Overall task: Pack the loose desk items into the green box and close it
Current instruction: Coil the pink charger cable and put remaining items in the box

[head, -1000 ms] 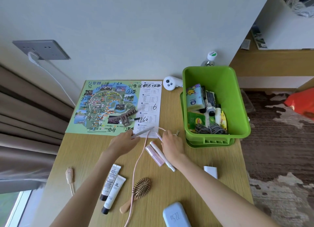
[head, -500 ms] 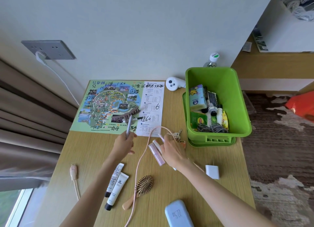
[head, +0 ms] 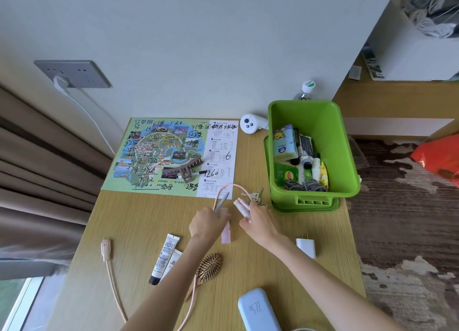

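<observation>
The green box (head: 345,142) stands open at the desk's right on its green lid (head: 308,205), with packets, small bottles and a grey cord inside. My left hand (head: 206,224) grips a grey pen (head: 221,200) that points up and right. My right hand (head: 258,220) holds a white tube (head: 240,205) just left of a bunch of keys (head: 255,196). A pink tube (head: 226,234) lies on the desk between my hands. A pink cable (head: 224,187) loops above them.
A map sheet (head: 159,154) with a brown hair clip (head: 186,169) covers the desk's back left. Two cream tubes (head: 165,257), a wooden brush (head: 208,265), a white charger (head: 306,247), a blue case (head: 257,311), a beige cable (head: 109,261) and a white controller (head: 250,124) lie around.
My left hand has lifted the grey pen off the map sheet and carried it right, close to my right hand. My right hand has picked up the white tube; the pink one stays down.
</observation>
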`<state>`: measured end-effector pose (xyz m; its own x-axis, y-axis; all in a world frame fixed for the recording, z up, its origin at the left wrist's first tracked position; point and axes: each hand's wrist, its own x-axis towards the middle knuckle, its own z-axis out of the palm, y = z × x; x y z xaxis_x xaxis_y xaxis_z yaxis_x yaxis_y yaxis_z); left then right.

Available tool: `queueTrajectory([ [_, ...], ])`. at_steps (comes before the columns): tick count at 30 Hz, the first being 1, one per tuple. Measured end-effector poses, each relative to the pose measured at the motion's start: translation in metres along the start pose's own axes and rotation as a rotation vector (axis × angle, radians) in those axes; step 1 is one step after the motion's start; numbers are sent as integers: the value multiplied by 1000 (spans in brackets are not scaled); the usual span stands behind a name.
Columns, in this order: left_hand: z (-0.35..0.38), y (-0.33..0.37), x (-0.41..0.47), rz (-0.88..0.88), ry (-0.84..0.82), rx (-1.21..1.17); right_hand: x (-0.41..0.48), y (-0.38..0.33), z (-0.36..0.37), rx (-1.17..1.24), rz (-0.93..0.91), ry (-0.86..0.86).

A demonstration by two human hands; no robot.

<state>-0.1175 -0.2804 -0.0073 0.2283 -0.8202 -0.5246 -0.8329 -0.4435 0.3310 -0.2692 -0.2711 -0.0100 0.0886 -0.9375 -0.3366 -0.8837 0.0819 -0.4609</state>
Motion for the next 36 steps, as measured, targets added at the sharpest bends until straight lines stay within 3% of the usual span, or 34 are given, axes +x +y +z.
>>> queueTrajectory([
  [9, 2, 2, -2, 173, -43, -54, -28, -21, -49, 59, -157, 177],
  [17, -64, 49, -1, 360, 4, -438, -13, -34, -120, 223, -222, 272],
  [23, -101, 109, -3, 472, -28, -575, 29, 5, -180, 260, -28, 452],
  [27, -109, 144, -1, 465, -78, -610, 55, 32, -184, 294, 153, 375],
  [32, -107, 171, 3, 478, -216, -622, 65, 38, -161, 275, 207, 191],
  [36, -97, 186, 6, 474, -220, -534, 66, 54, -166, 58, 266, 313],
])
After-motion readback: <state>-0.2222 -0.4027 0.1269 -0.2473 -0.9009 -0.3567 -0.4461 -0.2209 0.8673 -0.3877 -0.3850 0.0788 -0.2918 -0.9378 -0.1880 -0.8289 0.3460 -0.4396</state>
